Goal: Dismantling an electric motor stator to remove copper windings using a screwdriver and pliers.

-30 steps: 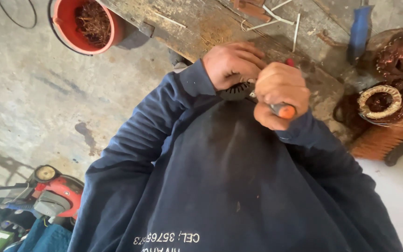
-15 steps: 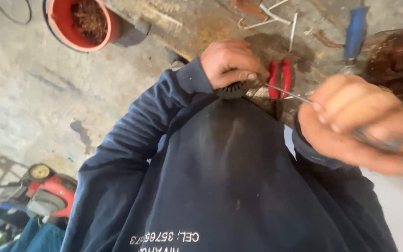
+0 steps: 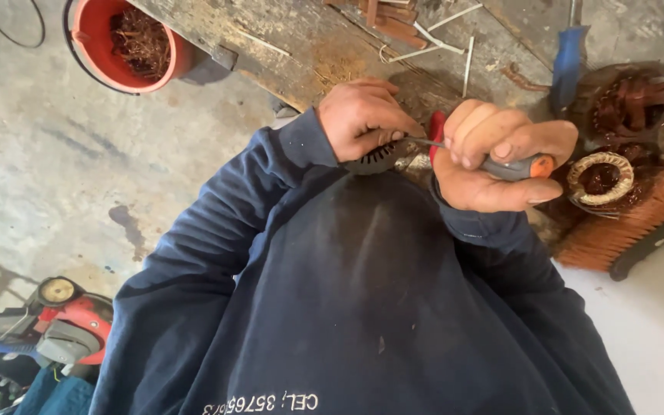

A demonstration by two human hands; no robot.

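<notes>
While the left hand (image 3: 363,115) clamps a dark ribbed motor part (image 3: 374,159), the right hand (image 3: 493,157) fists an orange-handled screwdriver (image 3: 512,167). Its shaft lies level, tip pointing leftward into that part, just beside the left fingers

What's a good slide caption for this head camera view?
Left hand grips a dark slotted part while right hand works an orange-handled screwdriver into it.

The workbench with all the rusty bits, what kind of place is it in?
Probably a repair workshop. A worn wooden workbench holds copper-wound motor parts, a red bucket of copper scraps stands on the concrete floor, and the right hand grips a screwdriver.
</notes>
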